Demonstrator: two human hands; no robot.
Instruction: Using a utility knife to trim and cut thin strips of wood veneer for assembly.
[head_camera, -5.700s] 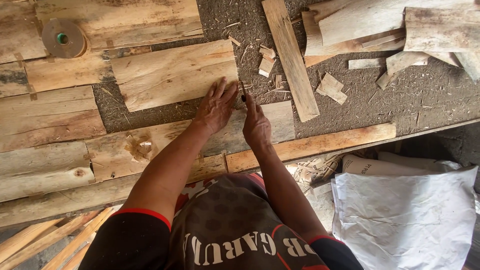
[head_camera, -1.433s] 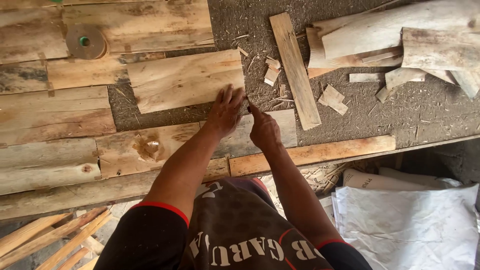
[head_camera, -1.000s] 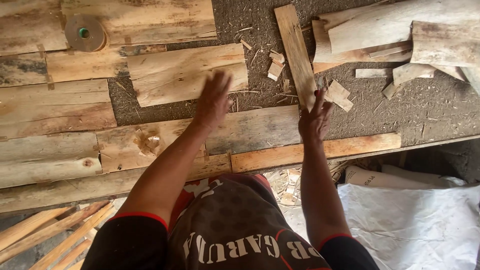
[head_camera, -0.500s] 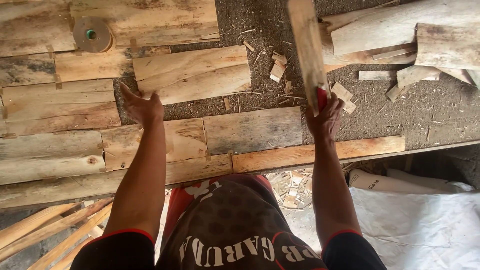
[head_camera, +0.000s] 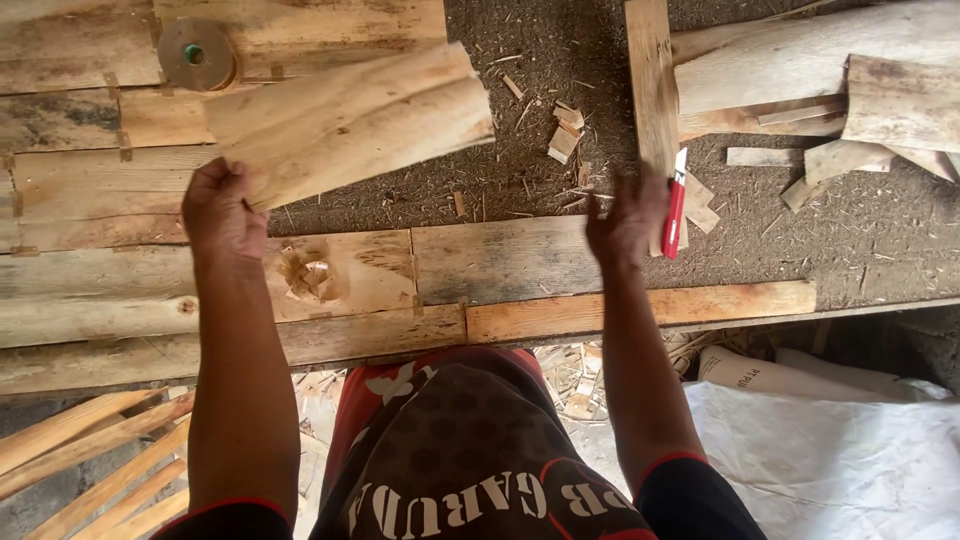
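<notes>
My left hand (head_camera: 222, 212) grips the left end of a wide pale wooden slab (head_camera: 350, 118) and holds it tilted above the workbench. My right hand (head_camera: 625, 215) is closed on the near end of a narrow wooden plank (head_camera: 650, 80) that runs away from me, and it also holds a red and white pencil-like marker (head_camera: 675, 205) alongside the plank. Both hands are raised over the bench of joined boards (head_camera: 500, 260).
A round metal disc (head_camera: 196, 53) lies on the boards at the top left. Offcuts (head_camera: 565, 135) and sawdust cover the dark surface. Rough timber pieces (head_camera: 830, 80) pile up at the top right. A white sack (head_camera: 830, 450) lies at the bottom right, thin slats (head_camera: 90, 450) at the bottom left.
Both hands left the middle of the bench and spread apart. The left hand took the wide slab and lifted it; the right hand grasped the narrow plank, marker still held.
</notes>
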